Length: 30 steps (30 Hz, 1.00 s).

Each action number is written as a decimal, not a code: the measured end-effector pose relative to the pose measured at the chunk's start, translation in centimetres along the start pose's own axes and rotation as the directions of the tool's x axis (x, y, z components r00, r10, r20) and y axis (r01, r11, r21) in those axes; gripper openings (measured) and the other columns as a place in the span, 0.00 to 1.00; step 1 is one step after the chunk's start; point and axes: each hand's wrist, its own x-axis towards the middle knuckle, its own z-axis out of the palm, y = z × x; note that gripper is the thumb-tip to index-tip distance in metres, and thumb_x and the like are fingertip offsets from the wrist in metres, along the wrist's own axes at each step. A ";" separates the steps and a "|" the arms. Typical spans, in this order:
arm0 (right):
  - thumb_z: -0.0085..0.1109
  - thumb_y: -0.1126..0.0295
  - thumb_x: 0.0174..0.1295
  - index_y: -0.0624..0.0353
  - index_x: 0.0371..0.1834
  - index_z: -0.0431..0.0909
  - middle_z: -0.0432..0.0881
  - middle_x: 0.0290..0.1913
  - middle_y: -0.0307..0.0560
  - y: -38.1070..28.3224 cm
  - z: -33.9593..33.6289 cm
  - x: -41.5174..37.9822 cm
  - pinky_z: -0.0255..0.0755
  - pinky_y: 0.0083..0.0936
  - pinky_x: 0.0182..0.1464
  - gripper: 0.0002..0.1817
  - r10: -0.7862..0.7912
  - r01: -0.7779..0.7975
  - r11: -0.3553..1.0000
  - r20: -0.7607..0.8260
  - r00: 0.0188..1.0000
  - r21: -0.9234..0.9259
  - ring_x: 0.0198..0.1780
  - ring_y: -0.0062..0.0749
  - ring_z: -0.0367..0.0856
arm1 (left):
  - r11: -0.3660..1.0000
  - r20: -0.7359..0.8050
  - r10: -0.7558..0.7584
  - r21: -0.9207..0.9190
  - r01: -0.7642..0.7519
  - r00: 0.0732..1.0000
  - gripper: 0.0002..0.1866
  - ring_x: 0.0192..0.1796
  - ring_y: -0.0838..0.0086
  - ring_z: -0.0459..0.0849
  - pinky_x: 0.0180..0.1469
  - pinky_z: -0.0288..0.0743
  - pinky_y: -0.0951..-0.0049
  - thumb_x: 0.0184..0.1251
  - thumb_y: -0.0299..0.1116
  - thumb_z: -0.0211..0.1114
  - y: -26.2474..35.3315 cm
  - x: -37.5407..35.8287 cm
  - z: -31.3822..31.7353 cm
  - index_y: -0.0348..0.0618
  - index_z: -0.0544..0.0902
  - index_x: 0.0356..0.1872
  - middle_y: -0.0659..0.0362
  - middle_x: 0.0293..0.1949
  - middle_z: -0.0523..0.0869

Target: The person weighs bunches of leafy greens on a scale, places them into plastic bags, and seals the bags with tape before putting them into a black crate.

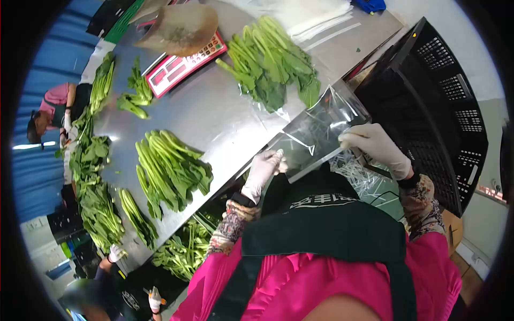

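My left hand, in a white glove, is closed on the near left edge of a clear plastic bag. Gloved in white too, my right hand pinches the bag's right side. The bag is spread between both hands, over the table's edge and in front of my dark apron. Just beyond it, a bunch of leafy green vegetables lies on the metal table. Another bunch lies to the left of my left hand.
A red and white scale stands at the back with a pan on top. Black crates stand at right. More greens line the table's far left side. Two co-workers are at left. Below the table are loose greens.
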 end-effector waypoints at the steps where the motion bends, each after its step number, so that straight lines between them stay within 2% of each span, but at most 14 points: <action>1: 0.59 0.70 0.61 0.67 0.39 0.83 0.86 0.33 0.45 1.2 1.0 0.2 0.73 0.19 0.42 0.10 -0.098 0.098 0.995 -0.003 0.995 -0.026 0.35 0.23 0.82 | 0.992 0.061 0.057 -0.115 -0.050 0.997 0.17 0.27 0.76 0.85 0.29 0.74 0.81 0.72 0.43 0.58 -0.2 -0.1 0.4 0.36 0.81 0.39 0.56 0.25 0.86; 6: 0.60 0.69 0.57 0.57 0.38 0.81 0.78 0.37 0.44 1.5 7.4 2.1 0.70 0.32 0.48 0.07 -0.633 0.656 0.687 0.187 0.751 -0.312 0.43 0.40 0.76 | 0.962 0.075 0.046 -0.274 -0.023 0.996 0.17 0.25 0.73 0.85 0.28 0.79 0.77 0.75 0.42 0.52 0.8 -2.0 1.9 0.37 0.79 0.35 0.54 0.24 0.86; 9: 0.59 0.60 0.57 0.52 0.39 0.79 0.77 0.41 0.39 1.9 10.5 3.2 0.65 0.31 0.52 0.11 -0.568 0.647 0.445 0.364 0.738 -0.619 0.49 0.33 0.74 | 0.963 0.014 0.099 -0.253 -0.092 0.995 0.18 0.22 0.72 0.84 0.24 0.78 0.78 0.76 0.42 0.51 -0.1 -1.8 2.0 0.37 0.79 0.35 0.55 0.23 0.84; 12: 0.58 0.59 0.56 0.52 0.41 0.78 0.77 0.43 0.37 1.9 10.7 2.8 0.65 0.30 0.51 0.13 -0.599 0.678 0.281 0.428 0.677 -0.679 0.49 0.31 0.74 | 0.960 0.007 0.089 -0.268 -0.084 0.996 0.18 0.20 0.72 0.83 0.20 0.77 0.78 0.77 0.43 0.49 -0.4 -2.1 1.7 0.37 0.76 0.36 0.56 0.22 0.83; 15: 0.56 0.61 0.57 0.51 0.40 0.78 0.77 0.44 0.36 1.8 10.9 2.2 0.65 0.30 0.51 0.11 -0.619 0.643 0.437 0.308 0.722 -0.629 0.49 0.31 0.73 | 0.951 0.087 0.068 -0.306 -0.038 0.994 0.17 0.20 0.71 0.83 0.20 0.77 0.78 0.77 0.44 0.47 0.0 -2.4 1.6 0.39 0.73 0.38 0.55 0.22 0.83; 16: 0.58 0.63 0.55 0.50 0.32 0.76 0.73 0.36 0.37 2.0 11.1 2.2 0.63 0.30 0.49 0.06 -0.740 0.670 0.314 0.269 0.616 -0.673 0.43 0.32 0.72 | 0.952 0.080 0.078 -0.301 -0.050 0.994 0.17 0.20 0.70 0.84 0.20 0.76 0.78 0.77 0.44 0.47 0.1 -2.4 1.7 0.39 0.73 0.38 0.55 0.22 0.83; 17: 0.58 0.63 0.55 0.50 0.32 0.76 0.73 0.36 0.37 2.1 11.1 2.2 0.63 0.30 0.49 0.06 -0.740 0.661 0.315 0.259 0.620 -0.681 0.43 0.32 0.72 | 0.954 0.075 0.086 -0.293 -0.060 0.993 0.17 0.21 0.70 0.84 0.21 0.76 0.78 0.77 0.44 0.46 0.3 -2.5 1.7 0.39 0.72 0.38 0.55 0.22 0.83; 22: 0.57 0.63 0.54 0.49 0.28 0.78 0.75 0.36 0.37 3.0 9.8 0.7 0.63 0.31 0.49 0.05 -0.710 0.703 0.368 0.305 0.635 -0.608 0.43 0.31 0.72 | 0.961 0.107 0.094 -0.271 -0.062 0.990 0.16 0.24 0.75 0.83 0.25 0.73 0.80 0.76 0.45 0.50 0.1 -2.8 1.2 0.43 0.74 0.36 0.57 0.23 0.84; 24: 0.57 0.64 0.54 0.49 0.25 0.78 0.76 0.34 0.37 2.6 7.6 -2.2 0.63 0.32 0.49 0.04 -0.688 0.651 0.483 0.205 0.696 -0.586 0.44 0.32 0.73 | 0.965 0.118 0.101 -0.255 -0.069 0.988 0.17 0.24 0.73 0.84 0.25 0.73 0.81 0.76 0.46 0.50 0.0 -2.9 0.4 0.43 0.74 0.36 0.55 0.23 0.84; 25: 0.55 0.66 0.56 0.53 0.28 0.75 0.75 0.32 0.41 2.7 5.4 -3.7 0.66 0.35 0.46 0.05 -0.528 0.559 0.436 0.302 0.794 -0.706 0.40 0.38 0.74 | 0.965 0.141 0.118 -0.249 -0.080 0.983 0.17 0.24 0.73 0.84 0.25 0.73 0.81 0.76 0.47 0.50 -0.3 -2.9 -0.2 0.43 0.74 0.36 0.55 0.23 0.84; 27: 0.59 0.69 0.53 0.55 0.34 0.80 0.75 0.31 0.45 8.4 2.1 -8.0 0.67 0.38 0.44 0.07 -0.529 0.281 0.489 -0.024 0.848 -0.826 0.38 0.43 0.75 | 0.985 0.154 0.094 -0.159 -0.070 0.984 0.19 0.23 0.69 0.85 0.24 0.76 0.77 0.77 0.48 0.46 -0.5 -3.2 -1.6 0.41 0.73 0.38 0.52 0.22 0.85; 28: 0.59 0.72 0.52 0.57 0.38 0.80 0.78 0.35 0.47 14.3 0.4 -11.5 0.68 0.38 0.48 0.10 -0.127 0.098 0.366 0.054 0.990 -0.926 0.41 0.46 0.76 | 0.993 0.192 0.075 -0.104 -0.056 0.979 0.20 0.22 0.71 0.84 0.24 0.75 0.78 0.77 0.48 0.46 -0.4 -3.5 -2.7 0.41 0.75 0.37 0.54 0.22 0.84; 29: 0.57 0.73 0.53 0.57 0.43 0.80 0.80 0.41 0.49 25.6 -1.4 -16.2 0.69 0.40 0.51 0.13 0.193 0.003 0.306 0.066 0.979 -0.952 0.47 0.50 0.77 | 0.998 0.230 0.057 -0.046 -0.047 0.972 0.21 0.21 0.73 0.83 0.24 0.74 0.80 0.77 0.48 0.46 -0.3 -3.8 -3.9 0.40 0.76 0.37 0.55 0.21 0.84; 30: 0.57 0.73 0.53 0.57 0.48 0.79 0.80 0.44 0.51 31.4 -1.9 -20.2 0.69 0.40 0.52 0.17 0.016 0.053 0.313 0.061 0.998 -0.948 0.49 0.51 0.77 | 0.997 0.148 0.078 0.007 -0.080 0.986 0.21 0.20 0.75 0.82 0.24 0.73 0.81 0.78 0.47 0.46 0.1 -4.5 -4.7 0.40 0.77 0.36 0.57 0.20 0.83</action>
